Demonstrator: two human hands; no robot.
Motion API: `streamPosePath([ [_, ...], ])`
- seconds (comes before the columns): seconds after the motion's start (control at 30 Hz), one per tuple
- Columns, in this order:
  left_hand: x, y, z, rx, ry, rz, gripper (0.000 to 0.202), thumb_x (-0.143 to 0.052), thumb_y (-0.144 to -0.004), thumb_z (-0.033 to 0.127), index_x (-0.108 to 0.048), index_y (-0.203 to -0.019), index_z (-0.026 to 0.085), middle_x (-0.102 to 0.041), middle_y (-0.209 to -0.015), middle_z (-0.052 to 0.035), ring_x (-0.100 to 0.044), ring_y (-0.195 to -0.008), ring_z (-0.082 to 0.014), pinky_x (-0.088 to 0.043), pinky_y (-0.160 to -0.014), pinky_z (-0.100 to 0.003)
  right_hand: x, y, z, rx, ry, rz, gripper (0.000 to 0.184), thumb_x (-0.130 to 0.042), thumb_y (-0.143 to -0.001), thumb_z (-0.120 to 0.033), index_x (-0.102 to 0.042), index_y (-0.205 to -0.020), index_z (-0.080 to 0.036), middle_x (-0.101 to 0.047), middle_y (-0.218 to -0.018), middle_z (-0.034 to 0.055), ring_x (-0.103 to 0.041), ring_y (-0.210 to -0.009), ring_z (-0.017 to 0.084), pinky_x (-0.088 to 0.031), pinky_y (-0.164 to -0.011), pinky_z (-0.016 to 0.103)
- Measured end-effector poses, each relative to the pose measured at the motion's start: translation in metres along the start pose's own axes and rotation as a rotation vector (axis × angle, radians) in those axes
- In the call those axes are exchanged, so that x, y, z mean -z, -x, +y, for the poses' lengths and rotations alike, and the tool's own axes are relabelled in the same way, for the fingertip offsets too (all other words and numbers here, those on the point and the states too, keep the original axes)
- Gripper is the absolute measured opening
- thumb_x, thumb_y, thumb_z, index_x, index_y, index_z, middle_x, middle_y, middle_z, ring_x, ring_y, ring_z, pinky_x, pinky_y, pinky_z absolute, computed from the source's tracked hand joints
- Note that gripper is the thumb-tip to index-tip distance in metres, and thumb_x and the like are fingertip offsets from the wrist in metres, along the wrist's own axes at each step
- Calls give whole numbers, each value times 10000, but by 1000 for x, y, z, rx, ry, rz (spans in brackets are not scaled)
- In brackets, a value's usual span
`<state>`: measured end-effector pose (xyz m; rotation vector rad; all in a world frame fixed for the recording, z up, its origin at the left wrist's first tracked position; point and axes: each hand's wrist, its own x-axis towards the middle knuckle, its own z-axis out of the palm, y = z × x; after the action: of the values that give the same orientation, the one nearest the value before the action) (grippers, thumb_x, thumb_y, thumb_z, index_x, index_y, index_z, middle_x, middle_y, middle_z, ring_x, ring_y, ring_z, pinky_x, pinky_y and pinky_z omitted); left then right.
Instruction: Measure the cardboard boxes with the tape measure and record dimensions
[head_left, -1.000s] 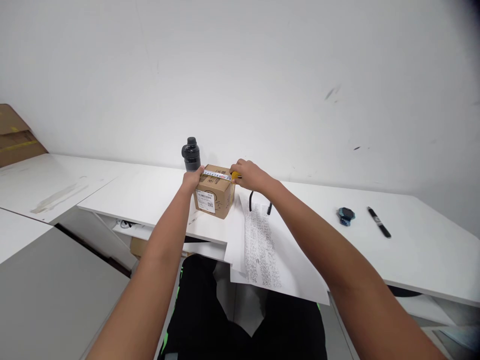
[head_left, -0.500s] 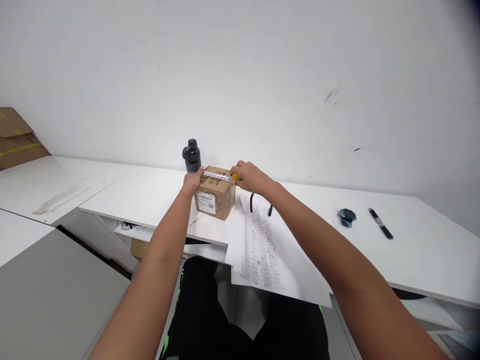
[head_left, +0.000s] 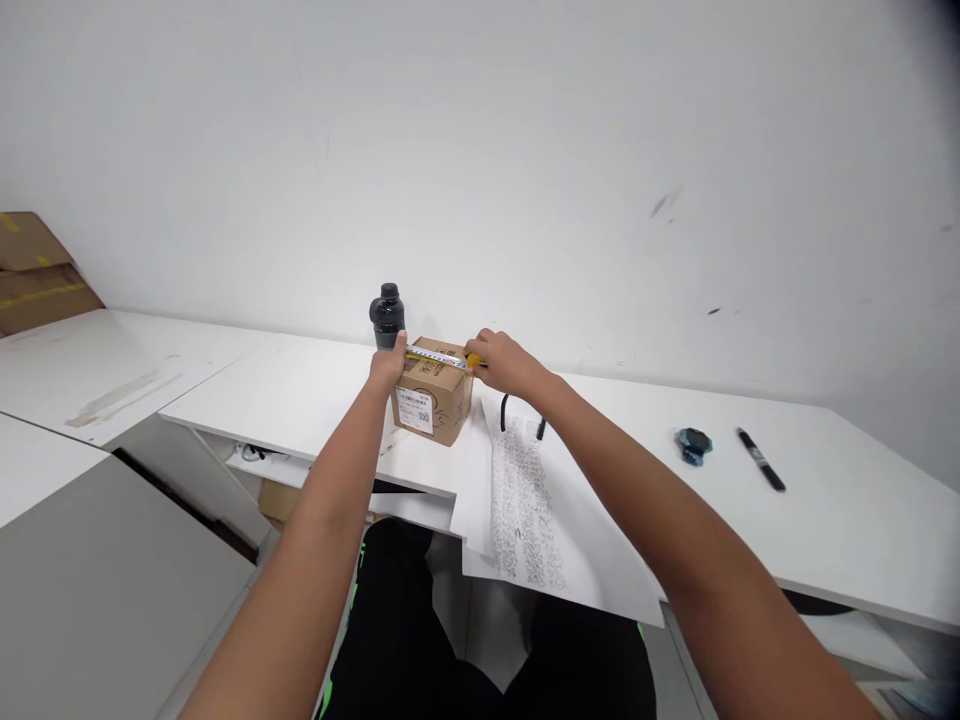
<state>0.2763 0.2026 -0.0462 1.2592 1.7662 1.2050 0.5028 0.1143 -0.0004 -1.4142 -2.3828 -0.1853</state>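
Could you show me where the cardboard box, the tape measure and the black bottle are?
cardboard box (head_left: 442, 408): head view, on its brown front side beside the label.
tape measure (head_left: 436, 356): head view, on the strip stretched over the box top.
black bottle (head_left: 387, 318): head view, on its body below the cap.

Open desk (head_left: 277, 400) left of cardboard box (head_left: 433, 405): your left hand (head_left: 388, 363) passes freely there. Black bottle (head_left: 387, 314) just behind box's left corner, wall close behind: little room at back. Tape measure (head_left: 439, 355) spans box top up to your right hand (head_left: 501, 362). Printed sheets (head_left: 540, 500) cover front right, overhanging edge. Far right: blue gadget (head_left: 692, 444) near black marker (head_left: 760, 459), bare desk between them and sheets.
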Motion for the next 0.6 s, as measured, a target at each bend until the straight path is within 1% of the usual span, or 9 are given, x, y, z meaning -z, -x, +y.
streamPosePath([
  [0.13, 2, 4, 0, -15, 18, -4, 694, -504, -734, 781, -677, -818, 114, -722, -947, -216, -692, -899, -313, -508, -743, -346, -2, 2, 1, -47, -73, 38, 240, -622, -850, -187, -634, -1090, -191, -583, -1081, 99, -538, -953, 240, -418, -812, 320],
  [0.27, 5, 8, 2, -21, 17, 7, 667, -501, -753, 763, -676, -798, 121, -725, -929, -219, -695, -906, -317, -509, -747, -347, -10, 6, 0, -80, -130, 121, 219, -610, -852, -199, -631, -1070, -182, -579, -1064, 95, -536, -940, 229, -422, -825, 320],
  [0.37, 6, 10, 2, -12, 33, 13, 612, -539, -757, 729, -674, -787, 133, -730, -914, -210, -697, -917, -314, -510, -752, -339, -18, 9, -3, -106, -145, 187, 209, -593, -854, -203, -626, -1059, -180, -576, -1063, 99, -524, -945, 234, -421, -842, 334],
  [0.5, 7, 8, 1, 14, 79, 36, 514, -640, -733, 648, -678, -797, 139, -733, -847, -192, -693, -954, -312, -507, -766, -325, -26, 12, -8, -126, -134, 235, 220, -573, -858, -204, -618, -1072, -182, -570, -1089, 108, -509, -961, 246, -419, -853, 349],
  [0.6, 6, 5, 0, 9, 68, 24, 425, -695, -731, 543, -681, -817, 127, -730, -871, -192, -696, -938, -311, -505, -767, -337, -28, 13, -12, -171, -130, 254, 232, -560, -863, -211, -617, -1086, -185, -561, -1095, 112, -510, -963, 249, -424, -842, 347],
])
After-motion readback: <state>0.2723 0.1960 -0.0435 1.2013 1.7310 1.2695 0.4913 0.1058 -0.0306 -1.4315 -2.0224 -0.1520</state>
